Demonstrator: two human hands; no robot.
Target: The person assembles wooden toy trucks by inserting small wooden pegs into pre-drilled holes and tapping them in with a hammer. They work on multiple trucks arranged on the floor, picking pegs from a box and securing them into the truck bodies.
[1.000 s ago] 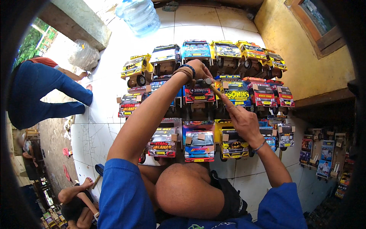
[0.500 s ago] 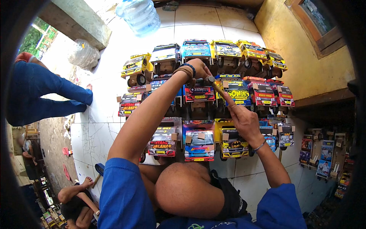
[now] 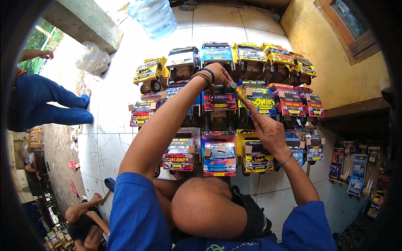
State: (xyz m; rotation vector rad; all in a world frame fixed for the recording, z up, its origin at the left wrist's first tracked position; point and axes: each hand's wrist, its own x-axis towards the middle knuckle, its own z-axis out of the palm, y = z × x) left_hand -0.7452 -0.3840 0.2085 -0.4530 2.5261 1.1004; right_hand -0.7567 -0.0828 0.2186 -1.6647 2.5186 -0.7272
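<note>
My right hand (image 3: 270, 134) grips a hammer (image 3: 241, 97), index finger stretched along its handle. The hammer's metal head is over the dark-and-red toy truck (image 3: 219, 101) in the middle row, close to my left fingertips. Reaching over the front row, my left hand (image 3: 218, 74) has its fingers pinched together at that truck's top. What they pinch is hidden. To the right of this truck stands a blue-and-yellow toy truck (image 3: 260, 100), partly behind the hammer. Nearer to me is a blue-and-orange toy truck (image 3: 219, 160) with small brown pieces on its windscreen.
Three rows of toy trucks stand on the white tiled floor (image 3: 104, 150). A clear water jug (image 3: 153, 19) and a filled plastic bag (image 3: 92, 58) lie beyond. Someone in jeans (image 3: 58, 102) is at the left; another person (image 3: 88, 221) sits lower left. More trucks (image 3: 356, 173) stand right.
The person in jeans at the left has shifted, and that person's hand now shows. My hands and the hammer stay almost in place over the same truck.
</note>
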